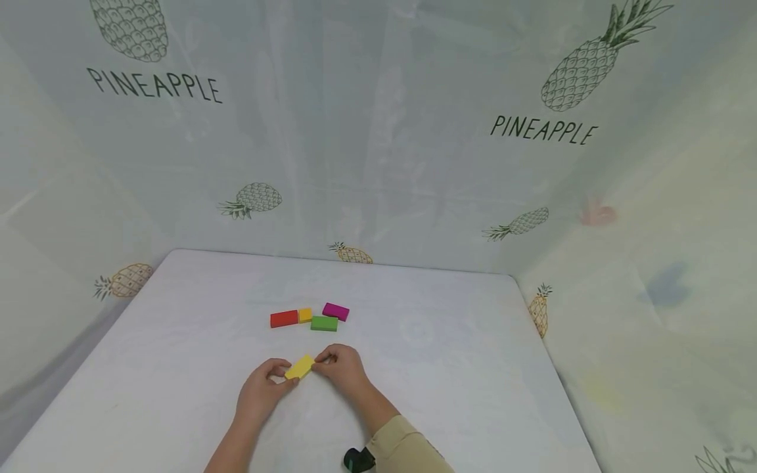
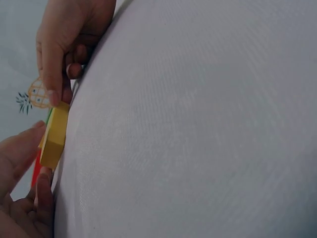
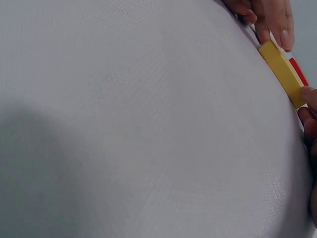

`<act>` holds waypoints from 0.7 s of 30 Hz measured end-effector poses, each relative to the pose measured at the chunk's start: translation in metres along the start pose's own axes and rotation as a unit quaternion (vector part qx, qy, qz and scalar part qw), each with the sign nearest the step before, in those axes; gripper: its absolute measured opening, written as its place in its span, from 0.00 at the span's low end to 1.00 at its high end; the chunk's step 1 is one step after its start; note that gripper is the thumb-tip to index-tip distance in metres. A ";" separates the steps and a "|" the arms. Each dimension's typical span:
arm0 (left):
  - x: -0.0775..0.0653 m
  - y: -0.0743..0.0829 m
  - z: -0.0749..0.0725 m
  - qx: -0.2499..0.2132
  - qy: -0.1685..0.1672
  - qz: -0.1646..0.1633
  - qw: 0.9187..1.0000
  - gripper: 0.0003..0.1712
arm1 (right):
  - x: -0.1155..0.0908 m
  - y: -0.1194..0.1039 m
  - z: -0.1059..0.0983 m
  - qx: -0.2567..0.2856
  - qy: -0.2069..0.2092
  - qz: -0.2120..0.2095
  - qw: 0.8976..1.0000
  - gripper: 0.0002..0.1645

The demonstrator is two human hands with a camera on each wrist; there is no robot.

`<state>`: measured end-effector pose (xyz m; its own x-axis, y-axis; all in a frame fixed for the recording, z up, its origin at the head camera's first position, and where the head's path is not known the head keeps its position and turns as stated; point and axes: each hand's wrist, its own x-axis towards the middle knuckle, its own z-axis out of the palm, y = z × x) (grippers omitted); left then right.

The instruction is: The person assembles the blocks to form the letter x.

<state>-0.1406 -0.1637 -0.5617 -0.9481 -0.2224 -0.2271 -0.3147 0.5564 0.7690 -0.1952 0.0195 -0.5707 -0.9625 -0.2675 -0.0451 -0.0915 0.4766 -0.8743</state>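
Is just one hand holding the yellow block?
No, the left hand and the right hand each hold an end of the yellow block.

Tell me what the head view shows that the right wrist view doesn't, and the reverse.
Only the head view: the purple block, green block, small orange block, beige sleeve and PINEAPPLE lettering.

Only the right wrist view: no extra object, but a clear fingernail on the left hand.

Both: the yellow block between left and right hands, the red block (partly hidden at the wrist) and white tabletop.
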 end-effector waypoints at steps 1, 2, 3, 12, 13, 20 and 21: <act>0.000 0.000 0.000 0.001 -0.004 0.004 1.000 0.22 | 0.000 0.000 0.000 -0.001 0.002 -0.002 1.000 0.05; 0.001 0.000 0.000 0.003 -0.007 0.008 1.000 0.22 | 0.000 0.001 0.000 -0.002 0.003 -0.003 1.000 0.05; 0.001 0.001 -0.001 0.005 -0.010 0.013 1.000 0.21 | 0.000 0.001 0.000 -0.003 0.005 -0.005 1.000 0.05; 0.002 0.003 0.000 0.048 -0.008 0.044 0.998 0.19 | 0.002 0.002 -0.001 -0.003 0.001 -0.017 1.000 0.05; 0.002 0.003 0.000 0.050 -0.007 0.044 0.998 0.19 | 0.002 0.001 -0.002 0.004 0.000 -0.019 1.000 0.05; 0.002 0.002 0.000 0.054 -0.009 0.037 0.998 0.19 | 0.007 -0.006 -0.007 0.085 -0.021 0.018 0.996 0.08; 0.002 0.002 0.000 0.054 -0.009 0.036 0.998 0.19 | 0.009 -0.007 -0.008 0.090 -0.023 0.022 0.995 0.08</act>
<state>-0.1429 -0.1635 -0.5608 -0.9687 -0.1652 -0.1855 -0.2484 0.6540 0.7146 -0.2050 0.0201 -0.5611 -0.9515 -0.2897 -0.1032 0.0012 0.3321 -0.9432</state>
